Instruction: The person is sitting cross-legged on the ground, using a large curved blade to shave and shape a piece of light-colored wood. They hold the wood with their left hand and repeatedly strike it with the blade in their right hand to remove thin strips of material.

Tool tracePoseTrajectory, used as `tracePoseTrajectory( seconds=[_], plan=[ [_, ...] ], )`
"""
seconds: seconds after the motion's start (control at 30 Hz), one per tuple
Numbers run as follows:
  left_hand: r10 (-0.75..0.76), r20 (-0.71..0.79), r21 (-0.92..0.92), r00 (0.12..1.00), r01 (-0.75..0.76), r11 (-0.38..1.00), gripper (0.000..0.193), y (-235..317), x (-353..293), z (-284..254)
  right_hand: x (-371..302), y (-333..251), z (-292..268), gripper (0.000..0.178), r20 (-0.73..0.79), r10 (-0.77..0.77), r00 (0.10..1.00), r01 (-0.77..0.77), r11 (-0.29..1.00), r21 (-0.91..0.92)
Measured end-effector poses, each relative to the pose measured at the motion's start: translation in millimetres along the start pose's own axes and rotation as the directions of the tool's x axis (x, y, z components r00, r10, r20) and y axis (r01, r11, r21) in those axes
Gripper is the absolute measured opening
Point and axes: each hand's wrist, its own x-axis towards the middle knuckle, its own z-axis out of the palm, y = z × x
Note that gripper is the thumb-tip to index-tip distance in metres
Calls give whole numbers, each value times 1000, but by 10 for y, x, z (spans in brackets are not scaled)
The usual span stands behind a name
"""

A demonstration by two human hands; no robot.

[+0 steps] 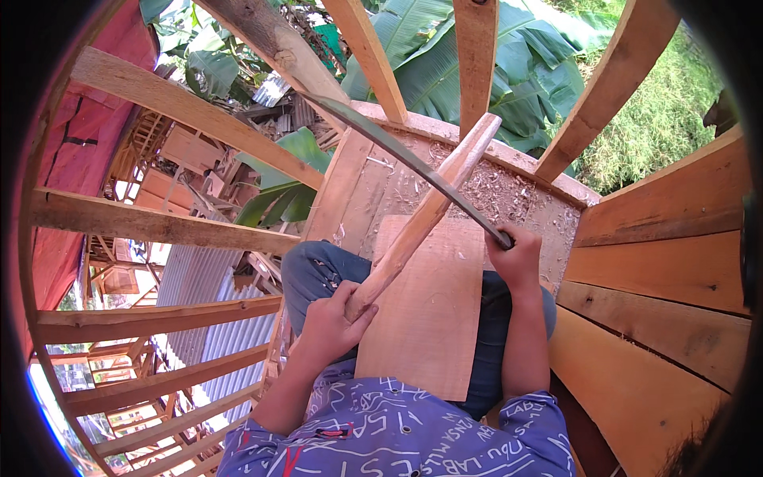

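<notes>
My left hand (330, 324) is closed around the near, thick end of a long peeled wooden stick (407, 240). The stick slants up and away to the right, and its far end looks pale and freshly cut. In my right hand (517, 256) is the handle of a long machete (380, 137). Its blade points up to the left and crosses the stick beyond its middle; whether it bites into the wood I cannot tell. A flat wooden board (425, 318) lies across my lap beneath the stick.
Wood shavings (509, 187) litter the plank floor (358, 191) ahead. Slatted wooden railings (183, 226) stand to the left and front, and a plank wall (660, 278) closes the right side. Large banana leaves (421, 60) hang beyond the front railing.
</notes>
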Motion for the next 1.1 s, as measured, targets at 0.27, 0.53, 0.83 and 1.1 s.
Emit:
tracePoseTrajectory(
  seconds=[0.27,0.53,0.83,1.1],
  plan=[
    [16,-81,4,997,-16,1000,38,-314,-177,158,-46,-125,18,17,106,59,993,-58,998,-6],
    [12,-68,-39,998,-15,999,40,-542,-248,323,-131,-146,-28,26,190,293,937,-311,948,73],
    [39,-5,-173,999,-39,984,38,-661,-292,262,-397,-798,-162,24,234,438,868,-466,881,79],
    [55,162,-458,985,26,889,36,-802,-159,112,-794,-1232,131,17,302,231,925,-167,961,-221]
  ],
)
